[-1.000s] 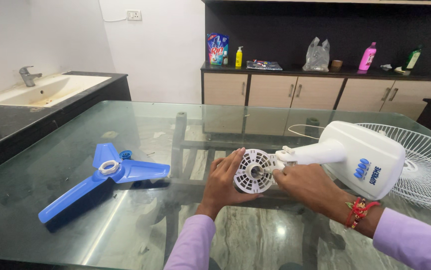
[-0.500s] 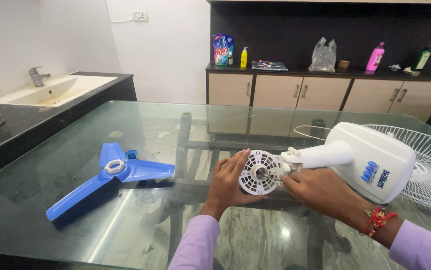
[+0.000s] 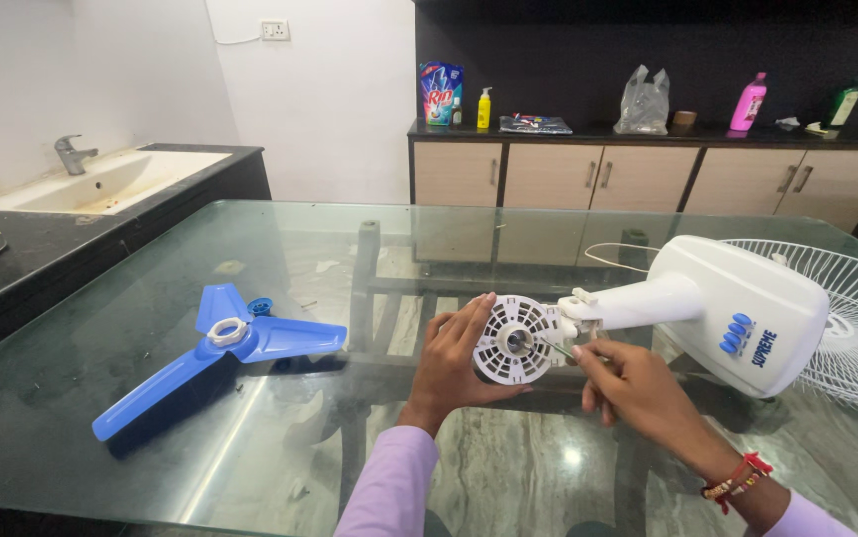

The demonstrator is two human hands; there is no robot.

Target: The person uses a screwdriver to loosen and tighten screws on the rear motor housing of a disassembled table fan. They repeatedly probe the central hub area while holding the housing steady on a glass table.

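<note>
Seen from above, over a glass table (image 3: 280,447) in a room with a sink (image 3: 100,179) at far left and cupboards (image 3: 648,174) along the far wall. Near the middle, a white fan body (image 3: 737,308) lying on its side, neck pointing left and ending in a round, ribbed white motor face (image 3: 516,340) with a bare metal shaft at its centre. Left hand (image 3: 454,363) cupped behind and under that round face, fingers spread along its left rim, bracing it. Right hand (image 3: 638,388), a red thread band at the wrist, just to the right, thumb and fingertips pinched together on something thin and rod-like, perhaps a small tool, aimed at the shaft; exactly what is held too small to tell. Behind the body at far right, a white wire guard (image 3: 857,328) flat on the glass. Well apart to the left, a blue three-blade propeller (image 3: 220,348) resting on the table, a small blue cap (image 3: 261,306) just beyond it. By appearance, a hard plastic shell, rigid and smooth, likely heavy toward the motor end and apt to slide on glass; thin ribs of the round face probably brittle. Safest hold judged to be around the solid neck or under the bulky housing, not on the shaft or the ribs.
</note>
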